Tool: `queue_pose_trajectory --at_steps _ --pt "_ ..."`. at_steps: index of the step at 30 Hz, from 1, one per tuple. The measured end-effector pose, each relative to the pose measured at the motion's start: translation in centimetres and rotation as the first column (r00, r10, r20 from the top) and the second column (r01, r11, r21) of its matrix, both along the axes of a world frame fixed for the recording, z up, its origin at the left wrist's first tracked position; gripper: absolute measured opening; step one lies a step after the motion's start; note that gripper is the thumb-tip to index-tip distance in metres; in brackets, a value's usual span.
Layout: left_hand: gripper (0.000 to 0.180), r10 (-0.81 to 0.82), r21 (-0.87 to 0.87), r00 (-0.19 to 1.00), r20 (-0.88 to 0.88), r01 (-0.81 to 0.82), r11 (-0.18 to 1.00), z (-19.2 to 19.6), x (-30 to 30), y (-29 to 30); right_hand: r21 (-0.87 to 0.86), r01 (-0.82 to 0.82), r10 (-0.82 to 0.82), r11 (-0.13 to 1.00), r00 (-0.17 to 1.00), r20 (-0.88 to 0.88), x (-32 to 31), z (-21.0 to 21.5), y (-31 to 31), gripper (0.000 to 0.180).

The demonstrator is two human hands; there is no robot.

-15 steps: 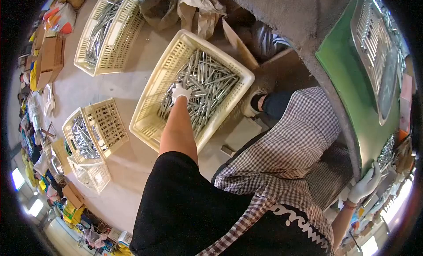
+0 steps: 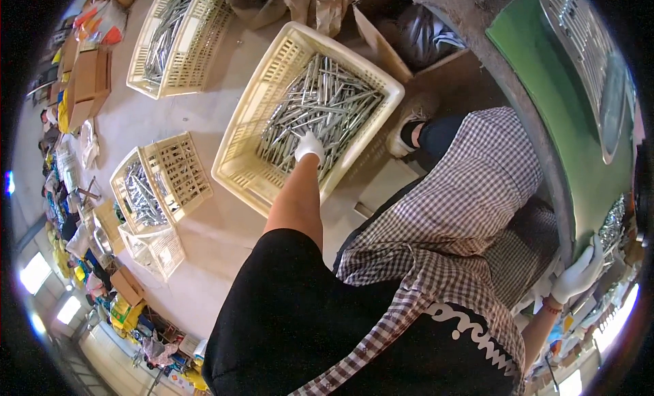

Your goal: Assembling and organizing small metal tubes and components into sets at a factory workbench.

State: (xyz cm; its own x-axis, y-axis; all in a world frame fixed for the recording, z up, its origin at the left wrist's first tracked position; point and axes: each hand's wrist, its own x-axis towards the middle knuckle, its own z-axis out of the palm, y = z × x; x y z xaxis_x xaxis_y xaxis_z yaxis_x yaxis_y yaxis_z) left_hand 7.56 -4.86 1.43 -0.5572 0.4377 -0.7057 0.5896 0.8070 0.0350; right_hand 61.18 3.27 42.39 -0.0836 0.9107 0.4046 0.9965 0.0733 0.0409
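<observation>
My left hand (image 2: 310, 147), in a white glove, reaches down into a large cream plastic basket (image 2: 240, 170) on the floor. It rests among the many loose shiny metal rods (image 2: 320, 100) that fill the basket; whether the fingers close on any rod is hidden. My right hand (image 2: 579, 273), also in a white glove, lies with fingers stretched on the edge of a green bench (image 2: 545, 76) at the right, just below a heap of small shiny metal parts (image 2: 613, 222). It holds nothing that I can see.
Another cream basket of rods (image 2: 170, 38) stands at the top left, and two smaller ones (image 2: 153, 185) at the left. Cardboard boxes (image 2: 85, 83) and clutter line the left wall. A metal grid tray (image 2: 579, 49) lies on the bench. My foot (image 2: 409, 134) stands beside the large basket.
My left hand has shifted a little to the right among the rods, toward the basket's near side. My right hand stays on the bench edge.
</observation>
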Motion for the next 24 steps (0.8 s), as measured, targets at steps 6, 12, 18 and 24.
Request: queue_pose_trajectory --at_steps 6,12,18,24 --pt "0.034 0.405 -0.004 0.912 0.065 -0.406 0.914 -4.3 -0.4 -6.2 0.017 0.007 -0.007 1.000 1.000 0.017 -0.6 -0.6 0.6 0.023" --pt "0.035 0.410 0.312 0.907 0.100 -0.420 0.852 -3.3 -1.5 -12.8 0.008 0.008 -0.008 1.000 1.000 -0.011 0.5 -1.2 1.0 0.025" --pt "0.036 0.071 0.052 0.992 0.102 -0.076 0.996 2.1 -4.2 -15.2 -0.006 -0.018 0.018 1.000 1.000 0.013 0.3 -1.0 1.3 0.027" --pt "0.028 -0.170 0.451 0.947 0.272 0.030 0.892 3.6 -1.3 -6.1 0.009 0.004 -0.005 1.000 0.999 0.044 0.8 -0.4 0.9 0.027"
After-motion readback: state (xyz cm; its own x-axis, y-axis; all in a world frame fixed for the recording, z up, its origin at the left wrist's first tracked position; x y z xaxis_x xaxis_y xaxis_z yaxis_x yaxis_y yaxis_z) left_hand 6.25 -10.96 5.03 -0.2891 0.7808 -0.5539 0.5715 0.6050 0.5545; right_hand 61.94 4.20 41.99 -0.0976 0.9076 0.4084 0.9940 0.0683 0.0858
